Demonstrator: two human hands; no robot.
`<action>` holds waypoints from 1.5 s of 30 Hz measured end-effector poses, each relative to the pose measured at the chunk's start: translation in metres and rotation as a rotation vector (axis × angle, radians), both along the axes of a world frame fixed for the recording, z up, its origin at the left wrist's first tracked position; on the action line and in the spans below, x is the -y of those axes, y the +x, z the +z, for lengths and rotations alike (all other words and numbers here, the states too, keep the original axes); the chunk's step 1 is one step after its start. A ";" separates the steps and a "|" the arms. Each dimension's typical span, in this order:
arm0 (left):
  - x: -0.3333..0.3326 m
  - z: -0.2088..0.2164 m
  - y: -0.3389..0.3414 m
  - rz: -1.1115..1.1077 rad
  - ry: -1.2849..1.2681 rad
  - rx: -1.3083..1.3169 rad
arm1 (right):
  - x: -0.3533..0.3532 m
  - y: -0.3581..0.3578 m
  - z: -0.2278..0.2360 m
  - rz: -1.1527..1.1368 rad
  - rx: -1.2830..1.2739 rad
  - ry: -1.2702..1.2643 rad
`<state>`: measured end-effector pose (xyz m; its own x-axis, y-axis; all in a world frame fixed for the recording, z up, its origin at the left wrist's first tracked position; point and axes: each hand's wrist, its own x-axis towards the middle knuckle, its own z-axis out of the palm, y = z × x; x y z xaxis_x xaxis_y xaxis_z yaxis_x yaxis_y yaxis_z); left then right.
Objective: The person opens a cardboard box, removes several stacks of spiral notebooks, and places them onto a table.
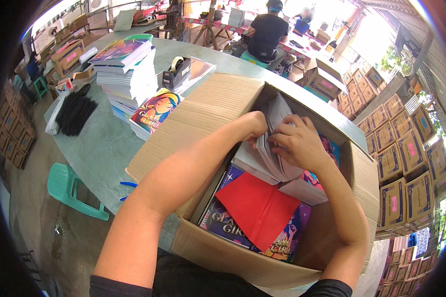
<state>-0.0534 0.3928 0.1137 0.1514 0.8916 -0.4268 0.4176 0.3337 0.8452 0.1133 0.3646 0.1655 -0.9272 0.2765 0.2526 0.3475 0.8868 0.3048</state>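
Observation:
A large open cardboard box (pixel 218 106) holds thin books with colourful cartoon covers. In its far half, several books (pixel 275 161) stand or lean on edge, pages toward me. My left hand (pixel 252 127) is closed on their left edge, its fingertips partly hidden. From the right, my right hand (pixel 300 141) grips the upper edges of the same books with bent fingers. A creased red sheet (pixel 257 208) lies over purple-covered books (pixel 223 222) in the near part of the box. More cartoon covers show beneath and to the right of my right hand.
On the grey table (pixel 109 148) are a tall book stack (pixel 129 74), a shorter stack (pixel 156 111), a tape dispenser (pixel 177 74) and a bunch of black strips (pixel 76 111). A green stool (pixel 72 185) stands at left. Stacked cartons (pixel 406 163) line the right; a seated person (pixel 267 37) is beyond.

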 end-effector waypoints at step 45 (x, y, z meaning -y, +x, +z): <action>0.012 0.005 0.005 -0.086 -0.144 0.739 | 0.031 -0.011 -0.008 0.181 -0.117 0.255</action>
